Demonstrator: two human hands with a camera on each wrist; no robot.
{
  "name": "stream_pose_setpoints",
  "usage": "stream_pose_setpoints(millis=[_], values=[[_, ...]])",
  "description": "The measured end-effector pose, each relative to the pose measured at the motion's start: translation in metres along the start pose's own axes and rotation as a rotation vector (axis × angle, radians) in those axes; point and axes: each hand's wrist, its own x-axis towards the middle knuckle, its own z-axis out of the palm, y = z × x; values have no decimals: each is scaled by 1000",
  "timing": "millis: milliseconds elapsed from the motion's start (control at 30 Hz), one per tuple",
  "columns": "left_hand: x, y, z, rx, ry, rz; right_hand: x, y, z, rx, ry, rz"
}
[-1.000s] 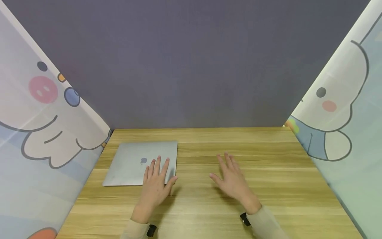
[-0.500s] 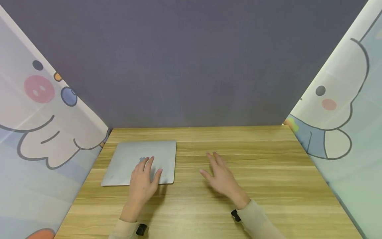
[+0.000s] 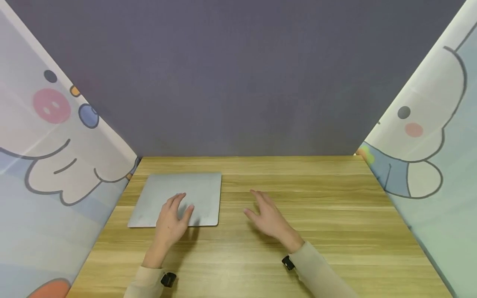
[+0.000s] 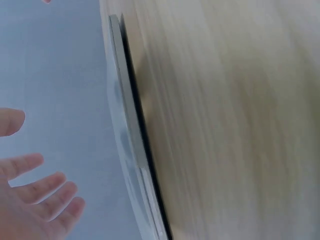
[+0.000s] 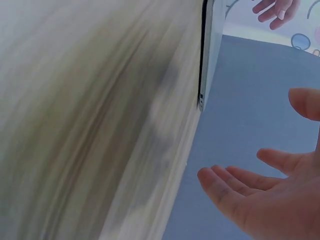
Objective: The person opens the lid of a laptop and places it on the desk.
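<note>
A closed silver laptop [image 3: 203, 190] lies flat at the left of the wooden table. Over its front edge hovers my left hand [image 3: 169, 223], fingers relaxed and slightly bent, thumb spread, holding nothing. The left wrist view has the laptop's thin edge [image 4: 132, 115] on the table and the left fingers [image 4: 50, 200] apart from it. To the right of the laptop, my right hand [image 3: 270, 219] hangs above the bare wood with its fingers extended and thumb apart. In the right wrist view that right hand [image 5: 265, 200] is palm-up in the picture, with the laptop's side edge [image 5: 207, 65] beyond.
The wooden table [image 3: 316, 186] runs back to a dark grey panel [image 3: 238, 82]. Cartoon-printed curtains flank it, one on the left [image 3: 22, 198] and one on the right [image 3: 421, 215]. Black straps with small devices sit at both wrists.
My left hand has moved left across the laptop's front, its fingers bending more. My right hand has shifted left toward the laptop. The laptop stays in place.
</note>
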Motion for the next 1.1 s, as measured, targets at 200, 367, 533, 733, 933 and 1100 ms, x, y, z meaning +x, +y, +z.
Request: stream_pose_setpoints(millis=[200,367,533,733,933,1100], values=[[4,-12,-4,-17,-36,-39,8,-2,4,41,-9,8],[7,-23,-14,-34,-91,-96,14,-7,8,63,-12,21],[8,-30,-23,-36,-119,-126,20,-11,12,60,-35,27],[16,-39,-29,-49,-111,-106,28,-15,15,62,-47,25],[23,-57,-38,-42,-169,-127,36,-20,20,102,-72,34],[29,-74,-49,-40,-172,-134,42,-23,27,145,-84,25]])
